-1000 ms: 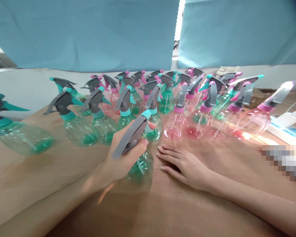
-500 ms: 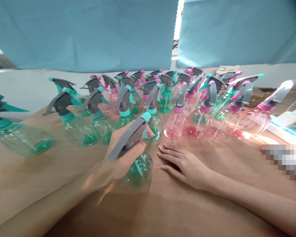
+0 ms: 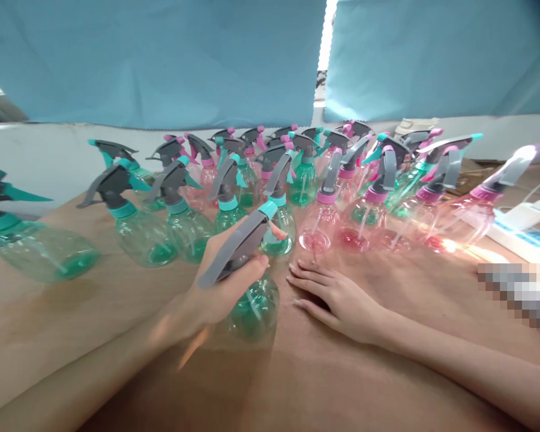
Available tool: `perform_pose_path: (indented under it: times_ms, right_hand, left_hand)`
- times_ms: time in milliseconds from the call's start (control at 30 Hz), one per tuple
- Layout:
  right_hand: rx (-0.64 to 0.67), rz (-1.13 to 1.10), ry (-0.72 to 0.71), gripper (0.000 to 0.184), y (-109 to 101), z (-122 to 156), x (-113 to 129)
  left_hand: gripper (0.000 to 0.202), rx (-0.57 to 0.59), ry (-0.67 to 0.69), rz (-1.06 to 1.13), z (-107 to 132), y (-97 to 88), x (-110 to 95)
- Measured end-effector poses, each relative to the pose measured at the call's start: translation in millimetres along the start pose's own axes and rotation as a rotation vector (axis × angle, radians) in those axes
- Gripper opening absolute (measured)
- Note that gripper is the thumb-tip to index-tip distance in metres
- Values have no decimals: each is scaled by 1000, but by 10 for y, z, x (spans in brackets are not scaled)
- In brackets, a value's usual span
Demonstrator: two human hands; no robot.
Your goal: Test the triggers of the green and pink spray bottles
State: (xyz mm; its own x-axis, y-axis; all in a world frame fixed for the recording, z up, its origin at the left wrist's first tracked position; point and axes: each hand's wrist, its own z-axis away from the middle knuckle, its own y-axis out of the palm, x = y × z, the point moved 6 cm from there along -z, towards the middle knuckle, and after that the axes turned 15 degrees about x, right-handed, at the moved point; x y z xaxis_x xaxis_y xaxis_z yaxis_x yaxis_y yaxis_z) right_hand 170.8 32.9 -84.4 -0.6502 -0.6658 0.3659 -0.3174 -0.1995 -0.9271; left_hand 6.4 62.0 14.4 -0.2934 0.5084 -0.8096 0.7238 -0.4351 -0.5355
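Note:
My left hand is wrapped around the neck and trigger of a green spray bottle. Its grey sprayer head with a turquoise nozzle rises above my thumb and points away to the right. The bottle's clear green body shows below my fingers, with a pale tube inside. My right hand lies flat on the brown table, fingers extended and nothing in it. Just beyond its fingertips stands a pink spray bottle. Behind my left hand is another green spray bottle, partly covered by the fingers.
Several more green and pink spray bottles stand in rows across the back; one green bottle is at far left. A white power strip with a plugged-in adapter lies at right. Blue curtains hang behind.
Almost nothing differs. The sprayer head in my left hand sits very slightly higher and further right, while my right hand stays in place.

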Motion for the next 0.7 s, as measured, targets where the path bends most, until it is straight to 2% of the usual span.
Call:
perform_pose_path:
  times_ms: [100, 700]
  right_hand:
    - [5, 2, 6, 43, 4, -1, -6]
    - [16, 5, 8, 44, 2, -2, -6]
  left_hand:
    - [31, 30, -30, 77, -18, 30, 19]
    - [40, -35, -25, 99, -29, 27, -24]
